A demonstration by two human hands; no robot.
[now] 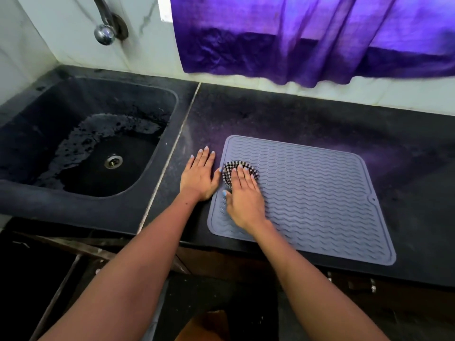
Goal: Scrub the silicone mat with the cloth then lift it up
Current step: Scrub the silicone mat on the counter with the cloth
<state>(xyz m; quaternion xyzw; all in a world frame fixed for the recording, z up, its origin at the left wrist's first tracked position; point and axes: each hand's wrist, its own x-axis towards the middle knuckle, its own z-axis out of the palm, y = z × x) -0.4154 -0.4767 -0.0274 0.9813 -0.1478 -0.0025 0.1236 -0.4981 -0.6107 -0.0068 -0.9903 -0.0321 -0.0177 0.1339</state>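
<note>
A grey silicone mat (307, 193) with wavy ridges lies flat on the black speckled counter (283, 114), to the right of the dark sink (81, 139), whose basin is wet around the drain (113, 161). The right hand (242, 193) presses a black-and-white checked cloth (236, 172) onto the mat's left part, fingers straight. The left hand (199, 175) lies flat and released on the counter, just beside the mat's left edge. Behind the mat a purple curtain (307, 38) hangs over white tiles; a chrome tap (104, 33) juts from the wall above the sink.
</note>
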